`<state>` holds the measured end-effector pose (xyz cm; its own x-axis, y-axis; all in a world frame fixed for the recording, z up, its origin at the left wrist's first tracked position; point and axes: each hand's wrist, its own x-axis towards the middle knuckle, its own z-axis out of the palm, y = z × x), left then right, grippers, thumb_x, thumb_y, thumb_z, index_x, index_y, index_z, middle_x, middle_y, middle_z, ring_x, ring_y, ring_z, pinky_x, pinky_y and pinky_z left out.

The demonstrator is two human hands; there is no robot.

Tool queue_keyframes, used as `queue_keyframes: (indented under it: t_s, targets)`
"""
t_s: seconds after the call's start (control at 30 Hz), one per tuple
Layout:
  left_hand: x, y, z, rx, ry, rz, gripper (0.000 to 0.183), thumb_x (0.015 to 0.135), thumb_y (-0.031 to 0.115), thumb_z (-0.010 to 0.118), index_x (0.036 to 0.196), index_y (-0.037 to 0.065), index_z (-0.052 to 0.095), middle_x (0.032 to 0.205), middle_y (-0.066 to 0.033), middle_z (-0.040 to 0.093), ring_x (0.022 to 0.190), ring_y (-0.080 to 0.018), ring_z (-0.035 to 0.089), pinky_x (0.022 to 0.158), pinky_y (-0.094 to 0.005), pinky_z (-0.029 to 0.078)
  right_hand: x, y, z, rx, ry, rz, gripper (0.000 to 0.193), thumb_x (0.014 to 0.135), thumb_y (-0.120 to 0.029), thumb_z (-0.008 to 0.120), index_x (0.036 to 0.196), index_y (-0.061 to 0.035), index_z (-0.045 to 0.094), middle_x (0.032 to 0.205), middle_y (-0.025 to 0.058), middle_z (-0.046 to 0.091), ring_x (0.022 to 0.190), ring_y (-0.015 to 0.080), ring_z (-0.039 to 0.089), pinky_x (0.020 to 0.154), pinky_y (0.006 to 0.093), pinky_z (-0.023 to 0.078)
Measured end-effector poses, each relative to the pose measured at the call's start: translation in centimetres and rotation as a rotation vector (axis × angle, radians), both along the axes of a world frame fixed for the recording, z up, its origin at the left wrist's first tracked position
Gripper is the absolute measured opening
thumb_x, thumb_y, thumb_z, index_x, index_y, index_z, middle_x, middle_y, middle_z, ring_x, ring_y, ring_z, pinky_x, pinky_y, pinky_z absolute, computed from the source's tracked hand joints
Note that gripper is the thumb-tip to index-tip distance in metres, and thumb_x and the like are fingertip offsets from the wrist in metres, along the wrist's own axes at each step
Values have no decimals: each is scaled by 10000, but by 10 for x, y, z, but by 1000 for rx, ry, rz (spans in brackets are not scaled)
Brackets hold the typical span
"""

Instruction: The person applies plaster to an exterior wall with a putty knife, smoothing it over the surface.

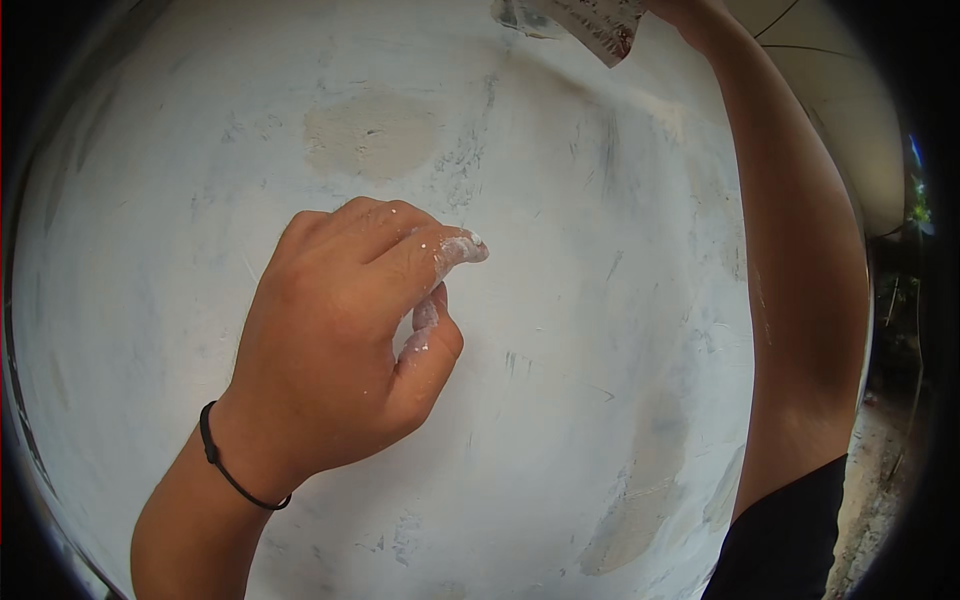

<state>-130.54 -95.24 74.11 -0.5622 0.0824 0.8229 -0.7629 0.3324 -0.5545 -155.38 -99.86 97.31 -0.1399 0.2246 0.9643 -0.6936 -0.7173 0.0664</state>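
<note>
My left hand (345, 300) hovers before a whitish, putty-smeared panel (560, 290), at the middle of the view. Its fingers are loosely curled, and a gap shows between the index finger and the thumb. White paste coats the index fingertip and the inside of the thumb; no object shows in the hand. At the top edge, my right hand (690, 14), partly cut off, grips a putty knife. The flat metal blade of this putty knife (600, 25) is streaked with paste and dark reddish stains, and its handle is hidden. Whether the blade touches the panel, I cannot tell.
A beige filler patch (372, 133) lies on the panel above my left hand, and a longer one (640, 500) runs down the lower right. A glossy grey patch (530, 18) sits beside the blade. Past my right arm are a pale curved surface (850, 110) and rough ground (880, 480).
</note>
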Motion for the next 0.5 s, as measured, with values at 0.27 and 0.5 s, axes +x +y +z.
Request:
queue_keyframes:
  t_s: [0.27, 0.5]
  targets:
    - [-5, -10, 7, -70, -24, -36, 343, 636, -27, 503, 933, 24, 668, 885, -120, 676, 852, -256, 621, 776, -332, 437, 3, -8, 21, 55, 254, -118, 168, 925, -182, 547, 980, -79, 669, 899, 96, 666, 859, 213, 569, 754, 358, 440]
    - [4, -10, 30, -61, -65, -99, 352, 607, -10, 507, 916, 19, 673, 848, -121, 675, 800, -248, 618, 713, -321, 409, 13, -14, 40, 192, 275, -150, 237, 920, -284, 573, 1020, -92, 669, 919, 113, 668, 887, 234, 571, 777, 386, 439]
